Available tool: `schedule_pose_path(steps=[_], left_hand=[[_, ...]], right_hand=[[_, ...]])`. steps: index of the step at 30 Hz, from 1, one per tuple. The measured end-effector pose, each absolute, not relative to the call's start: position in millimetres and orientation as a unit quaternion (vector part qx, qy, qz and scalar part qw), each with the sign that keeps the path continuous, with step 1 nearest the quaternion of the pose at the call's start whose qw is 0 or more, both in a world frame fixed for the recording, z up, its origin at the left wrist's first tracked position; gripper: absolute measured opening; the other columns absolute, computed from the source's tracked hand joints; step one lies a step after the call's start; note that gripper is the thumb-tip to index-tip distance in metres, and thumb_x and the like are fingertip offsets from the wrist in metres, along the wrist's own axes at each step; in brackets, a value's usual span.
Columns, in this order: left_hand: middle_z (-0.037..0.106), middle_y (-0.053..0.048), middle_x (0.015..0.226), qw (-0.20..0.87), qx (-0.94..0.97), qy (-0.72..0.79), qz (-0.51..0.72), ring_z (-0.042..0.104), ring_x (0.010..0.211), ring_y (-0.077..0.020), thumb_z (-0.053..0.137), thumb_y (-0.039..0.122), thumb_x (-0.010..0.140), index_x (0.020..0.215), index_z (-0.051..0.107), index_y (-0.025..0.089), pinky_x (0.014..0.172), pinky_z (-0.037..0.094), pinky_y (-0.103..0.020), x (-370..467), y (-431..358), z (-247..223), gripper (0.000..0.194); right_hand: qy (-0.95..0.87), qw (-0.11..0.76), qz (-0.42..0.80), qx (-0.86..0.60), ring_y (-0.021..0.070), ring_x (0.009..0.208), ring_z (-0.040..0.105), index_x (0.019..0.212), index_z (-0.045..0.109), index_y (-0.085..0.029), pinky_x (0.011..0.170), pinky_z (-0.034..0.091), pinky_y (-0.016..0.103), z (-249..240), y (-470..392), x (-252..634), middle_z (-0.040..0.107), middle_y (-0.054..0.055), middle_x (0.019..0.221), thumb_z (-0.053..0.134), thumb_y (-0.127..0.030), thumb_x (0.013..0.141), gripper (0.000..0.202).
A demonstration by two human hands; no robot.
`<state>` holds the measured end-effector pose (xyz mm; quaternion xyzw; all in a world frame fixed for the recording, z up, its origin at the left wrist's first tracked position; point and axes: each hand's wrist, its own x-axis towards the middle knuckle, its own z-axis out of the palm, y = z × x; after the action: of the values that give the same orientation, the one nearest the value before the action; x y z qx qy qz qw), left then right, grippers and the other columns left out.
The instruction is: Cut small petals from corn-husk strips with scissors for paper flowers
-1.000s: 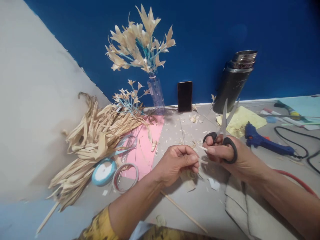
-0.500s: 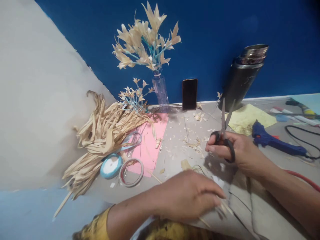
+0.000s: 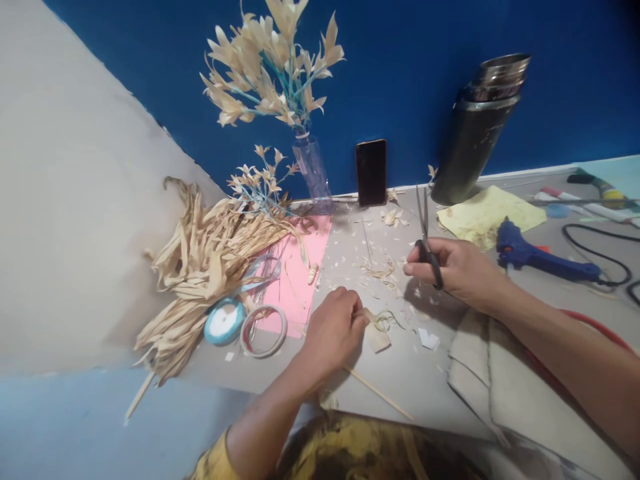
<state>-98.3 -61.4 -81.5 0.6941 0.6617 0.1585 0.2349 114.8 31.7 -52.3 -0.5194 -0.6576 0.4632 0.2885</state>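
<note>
Your left hand [image 3: 334, 327] is low and near your body, knuckles up, fingers curled in with the fingertips pinched together toward the right. Its forearm runs back and down into a yellow sleeve [image 3: 213, 460]. Your right hand [image 3: 457, 270] is further out, fingers folded in a closed grip, thumb side up, its bare forearm stretching away to the lower right.
</note>
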Motion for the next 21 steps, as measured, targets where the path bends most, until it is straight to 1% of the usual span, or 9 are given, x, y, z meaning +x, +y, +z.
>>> schedule_pose_path(steps=[3,6,7,8,11,13,15,18,21], left_hand=[[0.058,0.000,0.072,0.240,0.670,0.671,0.210,0.052,0.069,-0.0164,0.054,0.020,0.084,0.075,0.053,0.020,0.063,0.036,-0.029,-103.7,-58.1,-78.7,0.009],[0.058,-0.001,0.076,0.107,0.672,0.668,0.301,0.051,0.074,-0.0167,0.050,0.016,0.085,0.076,0.055,0.019,0.069,0.037,-0.031,-108.6,-52.7,-70.5,0.011],[0.058,-0.002,0.076,0.090,0.670,0.657,0.334,0.051,0.075,-0.0165,0.051,0.016,0.086,0.077,0.056,0.019,0.069,0.038,-0.031,-109.3,-50.1,-67.1,0.011],[0.058,-0.001,0.076,0.106,0.661,0.645,0.367,0.052,0.073,-0.0159,0.052,0.017,0.086,0.076,0.057,0.019,0.068,0.039,-0.030,-109.4,-47.1,-63.8,0.010],[0.057,0.001,0.069,0.257,0.597,0.612,0.451,0.050,0.060,-0.0122,0.061,0.022,0.083,0.076,0.058,0.018,0.057,0.040,-0.026,-107.7,-37.3,-55.4,0.009],[0.059,0.001,0.069,0.278,0.562,0.589,0.509,0.052,0.058,-0.0115,0.063,0.022,0.083,0.079,0.059,0.018,0.055,0.042,-0.025,-106.1,-31.4,-51.7,0.007],[0.062,-0.001,0.077,0.183,0.574,0.557,0.572,0.058,0.068,-0.0133,0.063,0.018,0.084,0.082,0.061,0.018,0.062,0.047,-0.027,-104.8,-27.1,-49.7,0.003],[0.064,-0.003,0.089,0.010,0.623,0.484,0.614,0.062,0.087,-0.0166,0.064,0.009,0.082,0.081,0.063,0.019,0.079,0.050,-0.032,-103.2,-23.7,-50.1,0.010],[0.063,-0.003,0.094,-0.034,0.645,0.447,0.619,0.062,0.090,-0.0170,0.063,0.004,0.081,0.082,0.063,0.020,0.081,0.050,-0.035,-102.5,-22.6,-53.8,0.015]], right_hand=[[-0.653,0.279,0.479,-0.516,0.0105,0.049,0.048,0.075,0.064,-0.019,0.047,0.036,0.023,-52.7,32.3,113.1,0.058,-0.004,0.056,0.079,-0.042,0.067,0.029],[-0.647,0.283,0.486,-0.515,0.0100,0.050,0.047,0.077,0.064,-0.019,0.048,0.034,0.022,-54.5,33.4,113.4,0.059,-0.004,0.059,0.080,-0.041,0.066,0.029],[-0.646,0.283,0.487,-0.516,0.0099,0.050,0.047,0.077,0.064,-0.019,0.048,0.034,0.022,-55.2,33.7,114.0,0.060,-0.004,0.060,0.080,-0.040,0.066,0.028],[-0.644,0.283,0.491,-0.514,0.0098,0.050,0.046,0.077,0.065,-0.019,0.048,0.033,0.022,-55.8,33.9,114.6,0.060,-0.003,0.060,0.080,-0.040,0.067,0.028],[-0.636,0.280,0.539,-0.476,0.0097,0.050,0.044,0.076,0.066,-0.018,0.048,0.031,0.023,-55.7,31.6,116.6,0.057,-0.003,0.057,0.075,-0.045,0.074,0.029],[-0.627,0.272,0.599,-0.417,0.0097,0.050,0.043,0.077,0.066,-0.016,0.047,0.031,0.023,-54.7,27.5,117.0,0.059,-0.001,0.060,0.069,-0.054,0.079,0.038],[-0.616,0.251,0.661,-0.347,0.0101,0.051,0.045,0.086,0.065,-0.016,0.046,0.032,0.024,-54.5,22.3,116.6,0.066,0.004,0.074,0.061,-0.063,0.082,0.048],[-0.628,0.203,0.709,-0.249,0.0115,0.054,0.050,0.091,0.063,-0.013,0.048,0.034,0.024,-56.9,16.2,115.0,0.069,0.009,0.078,0.053,-0.071,0.084,0.059],[-0.641,0.148,0.722,-0.213,0.0124,0.058,0.055,0.094,0.063,-0.011,0.051,0.039,0.023,-61.9,15.3,115.2,0.071,0.012,0.084,0.054,-0.068,0.086,0.057]])
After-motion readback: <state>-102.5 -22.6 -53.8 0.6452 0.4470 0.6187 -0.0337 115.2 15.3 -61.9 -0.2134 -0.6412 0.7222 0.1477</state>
